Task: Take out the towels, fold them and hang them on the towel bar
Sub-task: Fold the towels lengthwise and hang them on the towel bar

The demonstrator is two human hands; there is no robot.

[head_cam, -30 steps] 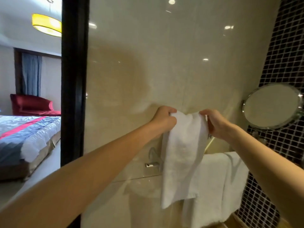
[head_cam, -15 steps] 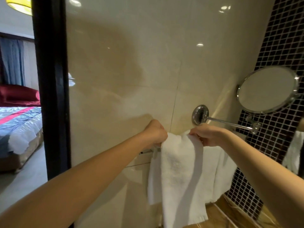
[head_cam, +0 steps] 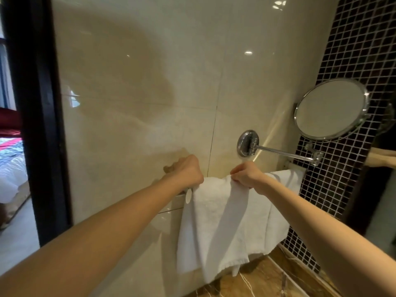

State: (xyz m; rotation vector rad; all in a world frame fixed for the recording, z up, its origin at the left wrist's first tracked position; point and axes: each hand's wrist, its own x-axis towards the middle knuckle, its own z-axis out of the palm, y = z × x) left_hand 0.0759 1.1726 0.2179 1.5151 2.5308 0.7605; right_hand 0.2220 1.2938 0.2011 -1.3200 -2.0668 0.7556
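Towel [head_cam: 214, 221]: white, draped over the bar [head_cam: 188, 196], hanging down the beige wall [head_cam: 139, 93] below and left of the mirror [head_cam: 331, 109]; a long fold runs down its front.
Bar: lower left of the mirror; only a pale end piece shows at the towel's left edge, the rest hidden under cloth.
Left hand [head_cam: 184, 170]: far left of the mirror, at the towel's top left corner; fingers clenched over that edge.
Right hand [head_cam: 246, 175]: below and left of the mirror; fingers [head_cam: 236, 171] pinching the towel's top fold.
Rear towel [head_cam: 278, 211]: white, hung directly below the mirror, partly behind the first.
Mirror: round, chrome-rimmed, on an arm [head_cam: 285, 153] against black mosaic [head_cam: 364, 61].
Bed [head_cam: 10, 163]: far left of the mirror, beyond the dark door frame [head_cam: 36, 103].
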